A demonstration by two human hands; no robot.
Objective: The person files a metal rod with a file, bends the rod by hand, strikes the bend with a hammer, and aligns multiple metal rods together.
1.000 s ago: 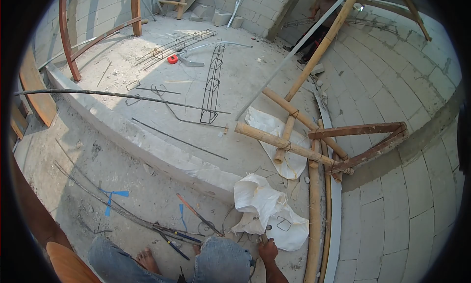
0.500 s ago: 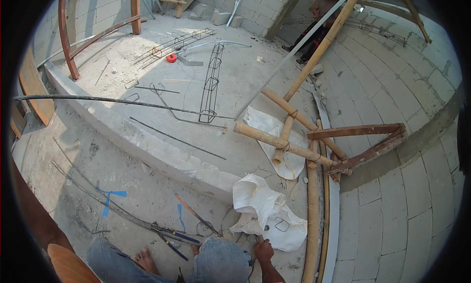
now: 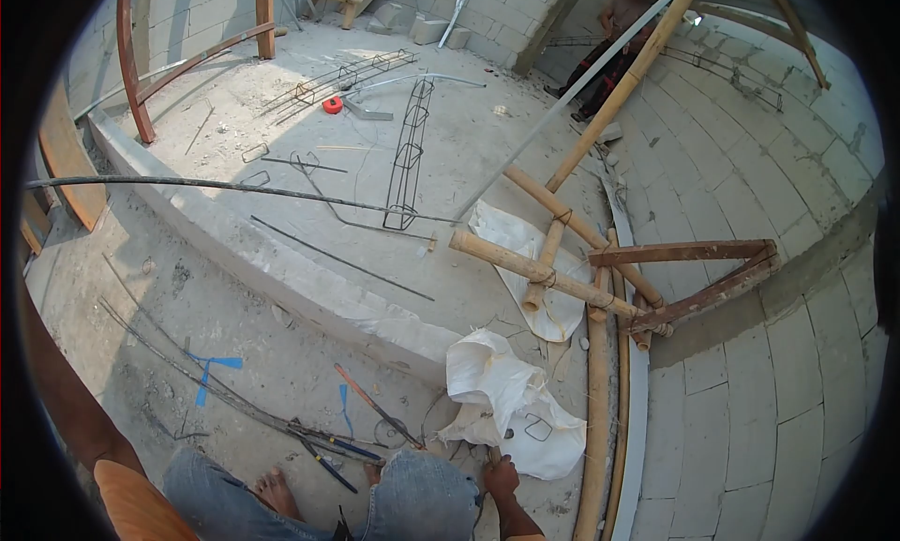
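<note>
My right hand (image 3: 501,477), low in the head view, is closed around a short wooden handle (image 3: 494,455). The tool's other end cannot be made out against a crumpled white sack (image 3: 487,382) beside it. On the sack lies a small bent wire stirrup (image 3: 538,428). My left arm (image 3: 70,396) reaches up along the left edge, and its hand is outside the picture. A long steel rod (image 3: 234,192) runs from that edge across the floor. Near my feet lie a long-handled cutter (image 3: 323,461) and an orange-and-dark bar (image 3: 375,405).
A low concrete ledge (image 3: 272,288) crosses the floor. Beyond it lie a rebar cage (image 3: 410,157) and a red tape measure (image 3: 333,105). Bamboo poles (image 3: 544,274) and a wooden frame (image 3: 684,250) stand at right by the block wall. Another person (image 3: 609,49) is at the back.
The view has shifted very slightly. My right hand stays on the wooden handle beside the sack, and the person at the back has moved a little.
</note>
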